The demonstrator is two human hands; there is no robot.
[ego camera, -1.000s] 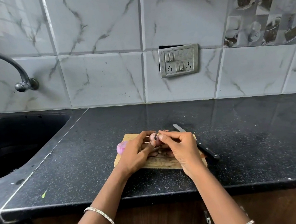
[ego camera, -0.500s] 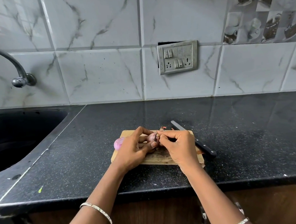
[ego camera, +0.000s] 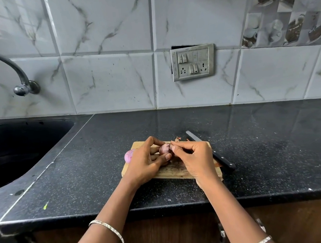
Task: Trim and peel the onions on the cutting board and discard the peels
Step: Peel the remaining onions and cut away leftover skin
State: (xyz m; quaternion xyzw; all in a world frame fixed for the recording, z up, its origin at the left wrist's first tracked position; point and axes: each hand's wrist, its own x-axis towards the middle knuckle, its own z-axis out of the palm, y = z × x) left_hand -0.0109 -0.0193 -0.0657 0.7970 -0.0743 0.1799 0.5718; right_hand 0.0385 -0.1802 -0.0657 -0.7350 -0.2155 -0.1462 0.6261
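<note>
A small reddish onion (ego camera: 164, 149) with brown skin is held over the wooden cutting board (ego camera: 171, 174). My left hand (ego camera: 147, 162) grips it from the left, thumb below and fingers curled over the top. My right hand (ego camera: 193, 157) pinches the skin at the onion's right end with thumb and forefinger. A second, peeled pink onion (ego camera: 128, 156) lies at the board's left edge, partly hidden behind my left hand. Loose peel bits (ego camera: 177, 138) lie at the board's far edge.
A black-handled knife (ego camera: 212, 152) lies along the board's right side, blade pointing away. A dark sink (ego camera: 19, 148) with a wall tap (ego camera: 19, 76) is at the left. A switch plate (ego camera: 193, 62) is on the tiled wall. The counter's front edge (ego camera: 164, 207) runs just below my wrists.
Both hands have stayed on the onion, with the right fingers shifting slightly at its right end. The view has tilted a little, so the board sits slightly higher.
</note>
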